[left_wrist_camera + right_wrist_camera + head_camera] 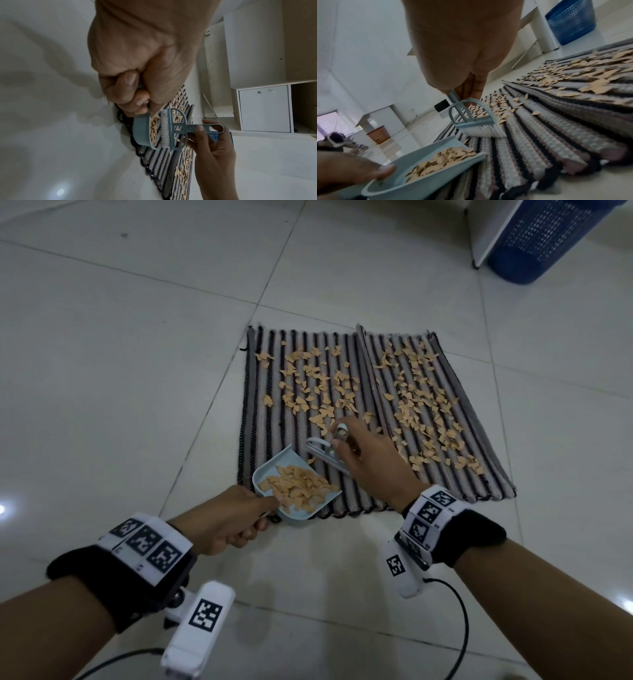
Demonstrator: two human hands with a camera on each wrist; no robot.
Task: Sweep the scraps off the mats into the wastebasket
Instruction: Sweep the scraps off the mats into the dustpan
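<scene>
Scraps (298, 487) filled the dustpan (270, 474) at the left mat's (274, 412) near edge; more lay across both mats. Your left hand (229, 518) was curled round its handle. Your right hand (370, 460) gripped the brush (325, 453), bristles just beyond the pan's lip. Wastebasket (544, 241) stood well apart, past the right mat's (472, 440) far corner.

Tan scraps (342, 385) strewn over two striped mats (253, 405); blue wastebasket (544, 237) apparently upright, well apart

The floor (137, 354) tiles are shiny. The mats (274, 422) are bumpy woven cloth. The dustpan (270, 474) and brush (476, 121) are smooth plastic.
</scene>
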